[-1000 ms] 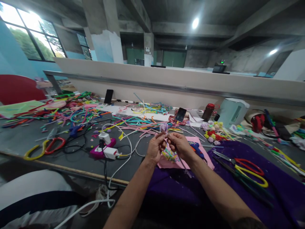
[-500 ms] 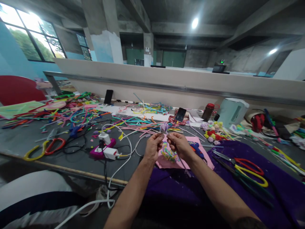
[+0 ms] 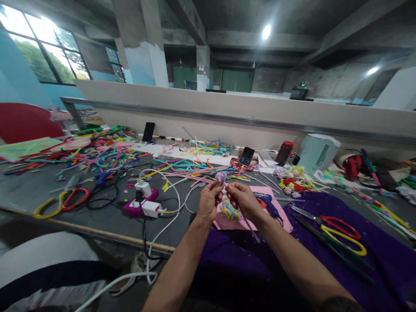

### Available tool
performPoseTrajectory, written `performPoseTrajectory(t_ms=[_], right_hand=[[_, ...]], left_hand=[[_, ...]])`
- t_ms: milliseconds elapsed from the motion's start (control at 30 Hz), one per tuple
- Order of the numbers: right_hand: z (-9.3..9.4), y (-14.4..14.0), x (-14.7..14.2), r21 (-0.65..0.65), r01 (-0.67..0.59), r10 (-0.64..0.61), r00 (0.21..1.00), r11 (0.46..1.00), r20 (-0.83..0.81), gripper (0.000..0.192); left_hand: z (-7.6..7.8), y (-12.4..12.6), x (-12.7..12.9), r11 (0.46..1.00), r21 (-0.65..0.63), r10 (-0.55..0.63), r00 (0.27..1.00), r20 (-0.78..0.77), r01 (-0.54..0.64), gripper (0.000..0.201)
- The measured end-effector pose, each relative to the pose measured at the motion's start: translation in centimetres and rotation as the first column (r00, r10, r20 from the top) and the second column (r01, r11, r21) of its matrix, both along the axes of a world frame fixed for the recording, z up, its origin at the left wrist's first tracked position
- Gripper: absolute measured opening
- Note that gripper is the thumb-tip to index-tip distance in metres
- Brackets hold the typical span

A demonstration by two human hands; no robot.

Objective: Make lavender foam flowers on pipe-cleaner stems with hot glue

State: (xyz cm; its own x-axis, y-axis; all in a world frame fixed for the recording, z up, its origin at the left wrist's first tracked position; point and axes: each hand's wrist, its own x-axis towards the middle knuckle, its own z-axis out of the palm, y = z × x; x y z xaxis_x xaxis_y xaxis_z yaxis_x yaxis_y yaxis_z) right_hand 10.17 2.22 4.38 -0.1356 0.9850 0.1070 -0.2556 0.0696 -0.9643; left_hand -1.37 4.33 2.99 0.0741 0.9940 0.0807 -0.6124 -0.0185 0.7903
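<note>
While raised over pink paper sheet:
Left hand: fingertips pinched on fuzzy lilac pipe-cleaner flower.
Right hand: fingers clamped on its thin grey stem.

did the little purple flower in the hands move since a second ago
Yes, slightly. The purple flower has dropped lower and a touch left, closer to the pink sheet, pinched between the left hand and right hand.

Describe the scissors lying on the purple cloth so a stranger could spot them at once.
Start at the purple cloth spread over the right end of the grey table. On it, right of the right hand, lie the scissors, blades pointing left toward the pink sheet. One handle loop is red and one yellow; the similar pair lies on bare table far left.
</note>
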Motion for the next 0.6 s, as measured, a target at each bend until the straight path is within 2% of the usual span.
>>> performPoseTrajectory(t_ms=[600], right_hand=[[0.14,0.02,0.18,0.023,-0.012,0.013,0.999,1.0,-0.051,0.029]], left_hand=[[0.04,-0.18,0.04,0.996,-0.011,-0.085,0.996,-0.022,0.085,0.026]])
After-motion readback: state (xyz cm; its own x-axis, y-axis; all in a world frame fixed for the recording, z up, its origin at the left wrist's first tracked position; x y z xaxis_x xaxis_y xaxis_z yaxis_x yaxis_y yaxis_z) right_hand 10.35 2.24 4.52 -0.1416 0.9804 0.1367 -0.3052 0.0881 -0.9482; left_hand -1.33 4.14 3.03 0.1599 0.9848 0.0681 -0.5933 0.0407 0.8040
